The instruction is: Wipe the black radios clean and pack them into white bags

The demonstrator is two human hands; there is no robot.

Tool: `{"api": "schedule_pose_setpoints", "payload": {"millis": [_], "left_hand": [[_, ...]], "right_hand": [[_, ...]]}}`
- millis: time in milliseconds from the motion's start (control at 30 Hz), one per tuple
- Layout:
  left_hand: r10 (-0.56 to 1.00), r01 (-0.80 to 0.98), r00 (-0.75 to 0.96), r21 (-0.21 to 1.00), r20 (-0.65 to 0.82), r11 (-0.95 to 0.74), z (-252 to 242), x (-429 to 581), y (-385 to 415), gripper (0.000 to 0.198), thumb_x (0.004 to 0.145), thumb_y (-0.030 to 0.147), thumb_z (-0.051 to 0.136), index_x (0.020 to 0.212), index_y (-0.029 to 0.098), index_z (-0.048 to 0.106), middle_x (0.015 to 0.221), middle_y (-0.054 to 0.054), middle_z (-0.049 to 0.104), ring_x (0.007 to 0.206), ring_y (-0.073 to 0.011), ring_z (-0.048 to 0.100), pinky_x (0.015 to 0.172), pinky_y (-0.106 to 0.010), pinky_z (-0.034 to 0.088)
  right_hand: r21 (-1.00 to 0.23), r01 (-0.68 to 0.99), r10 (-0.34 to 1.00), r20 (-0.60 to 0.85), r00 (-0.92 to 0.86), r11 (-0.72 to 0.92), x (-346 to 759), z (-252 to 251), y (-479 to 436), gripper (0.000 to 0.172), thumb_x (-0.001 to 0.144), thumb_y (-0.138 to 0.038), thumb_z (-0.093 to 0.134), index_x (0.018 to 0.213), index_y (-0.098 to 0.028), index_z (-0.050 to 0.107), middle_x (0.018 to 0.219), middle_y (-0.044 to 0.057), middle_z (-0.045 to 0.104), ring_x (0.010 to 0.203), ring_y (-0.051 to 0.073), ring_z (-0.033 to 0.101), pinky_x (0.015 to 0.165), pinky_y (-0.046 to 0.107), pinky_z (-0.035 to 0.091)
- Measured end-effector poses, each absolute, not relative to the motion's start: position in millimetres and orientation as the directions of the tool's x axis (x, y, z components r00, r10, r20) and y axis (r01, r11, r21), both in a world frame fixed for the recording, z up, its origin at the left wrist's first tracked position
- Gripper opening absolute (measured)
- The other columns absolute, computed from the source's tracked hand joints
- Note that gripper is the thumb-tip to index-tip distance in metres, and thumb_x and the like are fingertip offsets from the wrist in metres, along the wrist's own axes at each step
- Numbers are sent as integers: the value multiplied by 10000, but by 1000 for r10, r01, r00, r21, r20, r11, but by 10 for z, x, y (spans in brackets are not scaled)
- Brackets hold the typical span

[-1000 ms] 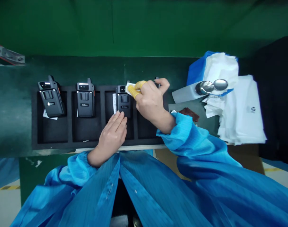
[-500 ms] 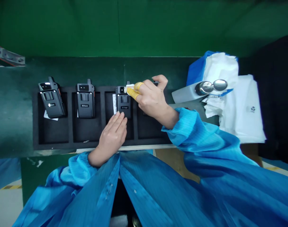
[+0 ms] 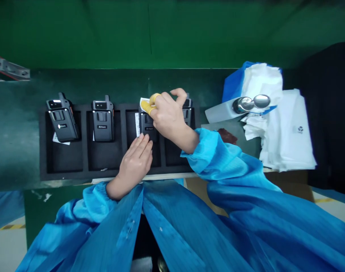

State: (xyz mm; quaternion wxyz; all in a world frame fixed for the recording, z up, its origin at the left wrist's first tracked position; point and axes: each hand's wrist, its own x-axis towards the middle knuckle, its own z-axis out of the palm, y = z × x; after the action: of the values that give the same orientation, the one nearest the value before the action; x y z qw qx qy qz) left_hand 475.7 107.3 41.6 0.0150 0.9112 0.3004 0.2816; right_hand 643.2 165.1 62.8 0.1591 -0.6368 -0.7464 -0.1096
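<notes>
My left hand (image 3: 136, 156) lies flat with its fingers stretched out, fingertips on the lower end of a black two-way radio (image 3: 149, 121). That radio rests in the third compartment of a black foam tray (image 3: 85, 143). My right hand (image 3: 170, 117), with yellow finger cots on two fingers, pinches a small white wipe (image 3: 143, 102) against the radio's top end. The wipe and fingers hide the radio's top and antenna. To the right, a fourth radio (image 3: 187, 112) is partly covered by my right hand.
Two more radios, one tilted (image 3: 63, 121) and one upright (image 3: 102, 121), sit in the left compartments. On the right are a bottle with a metal top (image 3: 220, 111), a blue box (image 3: 233, 87) of white wipes, a white bag (image 3: 291, 132) and a dark red piece (image 3: 227, 136).
My right hand has moved left with the wipe, across the radio's top end, uncovering more of the fourth radio. My left hand has stayed in place.
</notes>
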Motion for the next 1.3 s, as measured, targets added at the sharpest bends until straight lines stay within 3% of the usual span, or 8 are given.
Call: {"api": "schedule_pose_setpoints", "payload": {"millis": [200, 367, 467, 667, 900, 1100, 1300], "left_hand": [[567, 534, 656, 224, 497, -815, 380, 4748, 1078, 366, 873, 104, 487, 1231, 121, 562, 1222, -166, 644, 1221, -277, 552, 1001, -453, 507], [541, 525, 668, 191, 511, -829, 401, 4744, 1075, 292, 866, 113, 509, 1137, 70, 608, 1201, -197, 648, 1215, -305, 553, 998, -465, 503], [532, 506, 690, 199, 491, -839, 406, 4733, 1061, 292, 870, 126, 509, 1137, 80, 616, 1209, -182, 647, 1244, -304, 527, 1037, -498, 462], [550, 521, 689, 205, 472, -829, 371, 4721, 1051, 309, 883, 136, 482, 1156, 129, 628, 1184, -140, 670, 1186, -268, 582, 1032, -472, 472], [556, 537, 683, 191, 474, -822, 365, 4730, 1051, 285, 889, 149, 478, 1111, 137, 657, 1211, -130, 656, 1183, -261, 584, 1017, -459, 488], [578, 535, 685, 231, 443, -812, 357, 4728, 1036, 312, 889, 140, 467, 1150, 124, 636, 1209, -139, 657, 1207, -271, 565, 1050, -474, 451], [596, 582, 678, 182, 429, -793, 370, 4750, 941, 303, 885, 146, 477, 1148, 90, 615, 1268, -182, 609, 1238, -297, 534, 1050, -497, 441]], "right_hand": [[-90, 994, 912, 410, -22, 65, 6648, 511, 1503, 371, 900, -113, 324, 803, -200, 671, 888, 30, 601, 918, 175, 474, 936, 466, 204], [-139, 990, 878, 471, 88, -24, 6670, 462, 1236, 333, 861, -110, 348, 762, -195, 654, 873, 28, 588, 876, 176, 464, 909, 457, 188], [-98, 994, 868, 497, 13, 41, 6548, 444, 1072, 319, 854, -111, 375, 758, -210, 662, 869, 23, 593, 848, 168, 457, 886, 439, 186], [-64, 966, 887, 415, -203, 251, 6275, 429, 1055, 364, 899, -121, 384, 693, -235, 662, 797, 13, 594, 825, 162, 438, 887, 416, 176], [-27, 984, 893, 425, -150, 178, 6400, 411, 969, 341, 889, -112, 401, 710, -215, 673, 761, 14, 583, 815, 165, 435, 881, 418, 188], [-59, 972, 887, 425, -182, 228, 6246, 435, 1106, 395, 933, -165, 350, 688, -217, 655, 779, 21, 585, 836, 167, 448, 907, 436, 193], [-60, 978, 903, 400, -159, 199, 6330, 455, 1022, 372, 918, -130, 358, 700, -206, 649, 788, 23, 582, 853, 171, 451, 905, 438, 207]]}}
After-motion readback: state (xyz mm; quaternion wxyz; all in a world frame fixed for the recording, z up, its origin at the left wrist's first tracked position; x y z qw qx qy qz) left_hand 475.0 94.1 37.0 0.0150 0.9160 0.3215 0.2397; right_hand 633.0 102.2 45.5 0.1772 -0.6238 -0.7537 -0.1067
